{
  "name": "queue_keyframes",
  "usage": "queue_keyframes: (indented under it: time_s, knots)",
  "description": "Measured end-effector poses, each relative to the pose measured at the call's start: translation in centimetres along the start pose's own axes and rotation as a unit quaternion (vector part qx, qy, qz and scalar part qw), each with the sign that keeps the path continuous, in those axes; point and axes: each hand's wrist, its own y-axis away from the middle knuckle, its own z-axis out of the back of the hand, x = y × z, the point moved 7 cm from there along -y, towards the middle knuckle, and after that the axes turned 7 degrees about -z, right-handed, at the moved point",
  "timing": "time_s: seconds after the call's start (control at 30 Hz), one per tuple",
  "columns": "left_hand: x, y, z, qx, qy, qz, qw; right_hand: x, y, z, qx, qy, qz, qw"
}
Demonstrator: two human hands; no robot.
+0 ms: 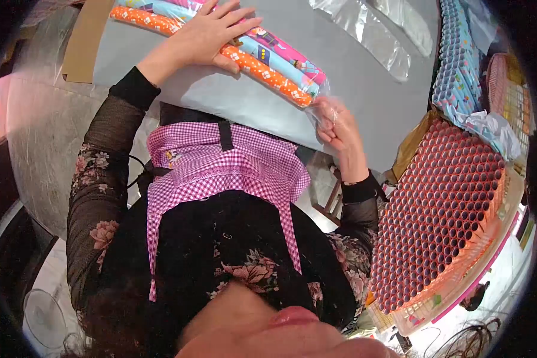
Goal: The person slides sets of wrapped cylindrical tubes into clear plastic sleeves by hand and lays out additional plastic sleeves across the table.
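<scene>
My left hand [212, 39] lies flat with fingers spread across a row of wrapping paper rolls [268, 76] on the grey table. An orange roll with white dots lies nearest me, a light blue one beside it and a pink one with printed figures beyond. A clear plastic bag [321, 89] encloses the rolls and extends past their right ends. At that end, my right hand [340, 124] has its fingers closed on the loose plastic, slightly blurred. The fingertips are partly hidden.
Flat clear plastic bags [370, 36] lie at the table's far side. On the right, many orange rolls [441, 215] are stacked with ends facing me, in a basket. Light blue rolls [456, 65] stand behind them. A cardboard piece [88, 45] borders the table's left edge.
</scene>
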Motion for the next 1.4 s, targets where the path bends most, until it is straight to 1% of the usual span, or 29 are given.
queue_keyframes:
  time_s: [0.07,0.1,0.17,0.2,0.27,0.33,0.4,0.43,0.5,0.53,0.57,0.6,0.63,0.67,0.7,0.73,0.77,0.8,0.87,0.9,0.97,1.1,1.17,1.2,1.27,1.3,1.37,1.4]
  knots:
    - [0.0,0.0,-0.1,-0.007,-0.003,-0.005,1.000,-0.2,0.0,-0.1,0.024,-0.052,0.000,0.998]
    - [0.3,0.1,-1.1,-0.009,-0.005,-0.005,1.000,0.1,0.2,-0.3,0.025,-0.051,0.002,0.998]
    - [1.1,0.3,-3.0,-0.057,-0.083,-0.005,0.995,0.5,0.6,-1.4,0.051,-0.035,-0.015,0.998]
    - [1.1,0.3,-3.0,-0.058,-0.085,-0.005,0.995,0.6,0.6,-1.3,0.052,-0.034,-0.012,0.998]
    - [1.2,0.3,-3.1,-0.045,-0.088,0.004,0.995,0.6,0.8,-1.9,0.110,-0.062,-0.002,0.992]
    - [1.1,0.3,-3.1,-0.034,-0.089,0.011,0.995,0.9,0.9,-2.1,0.113,-0.059,-0.003,0.992]
    - [1.0,0.3,-2.9,-0.045,-0.074,0.007,0.996,0.9,0.6,-2.0,0.128,-0.007,0.006,0.992]
    - [1.1,0.4,-2.9,-0.048,-0.076,0.008,0.996,0.8,0.7,-2.1,0.129,-0.005,0.008,0.992]
    - [1.5,0.4,-3.3,-0.035,-0.059,0.013,0.998,0.8,0.6,-1.7,0.046,0.055,-0.010,0.997]
    - [1.6,0.5,-3.8,-0.035,-0.042,0.019,0.998,0.9,0.3,-1.3,0.025,0.080,0.030,0.996]
    - [1.6,0.6,-3.9,-0.034,-0.032,0.023,0.999,1.9,1.0,-2.0,-0.015,0.156,0.044,0.987]
    - [1.4,0.3,-3.5,0.005,-0.019,0.039,0.999,1.6,1.0,-1.5,-0.010,0.147,0.048,0.988]
    - [1.5,0.4,-3.2,-0.020,-0.006,0.045,0.999,1.6,0.5,-0.9,-0.028,0.197,0.054,0.978]
    - [1.3,0.7,-3.1,-0.030,-0.003,0.033,0.999,1.4,0.6,-0.8,-0.022,0.234,0.050,0.971]
    - [1.0,0.7,-2.9,-0.018,-0.004,0.027,0.999,2.0,2.0,-1.8,-0.008,0.194,0.050,0.980]
    - [1.1,0.7,-2.6,-0.049,-0.020,0.004,0.999,2.2,1.6,-1.6,-0.004,0.240,0.051,0.969]
    - [1.2,0.8,-2.8,-0.058,-0.037,-0.002,0.998,2.7,2.5,-2.4,-0.013,0.234,0.054,0.971]
    - [1.0,0.9,-2.1,-0.072,-0.054,0.001,0.996,2.3,2.1,-1.7,-0.020,0.277,0.006,0.961]
    - [0.6,0.9,-1.9,-0.058,-0.018,-0.006,0.998,1.3,0.6,-0.5,0.010,0.296,0.032,0.954]
    - [0.5,1.0,-1.8,-0.066,-0.021,-0.010,0.998,1.5,0.5,-0.5,0.010,0.300,0.039,0.953]
    - [0.6,1.0,-1.9,-0.064,-0.024,-0.010,0.998,1.5,0.5,-1.1,0.027,0.383,0.070,0.920]
    - [0.5,1.0,-1.8,-0.062,-0.023,-0.010,0.998,1.2,0.8,-1.5,0.029,0.371,0.078,0.925]
    - [0.4,1.0,-1.8,-0.061,-0.024,-0.009,0.998,1.0,1.2,-1.7,0.011,0.317,0.087,0.944]
    - [0.4,1.0,-1.8,-0.060,-0.027,-0.008,0.998,0.4,0.8,-1.5,0.011,0.316,0.086,0.945]
    - [0.5,0.9,-2.0,-0.065,-0.032,-0.009,0.997,-0.5,-0.2,-0.4,-0.001,0.260,0.124,0.958]
    - [0.5,0.9,-2.0,-0.071,-0.037,-0.009,0.997,-0.8,-0.4,-0.4,-0.001,0.260,0.122,0.958]
    - [0.7,0.8,-2.1,-0.059,-0.027,-0.002,0.998,-0.8,-0.2,-0.1,-0.038,0.275,0.175,0.944]
    - [0.8,0.7,-2.2,-0.046,-0.016,0.005,0.999,-1.1,-0.2,-0.2,-0.037,0.273,0.166,0.947]
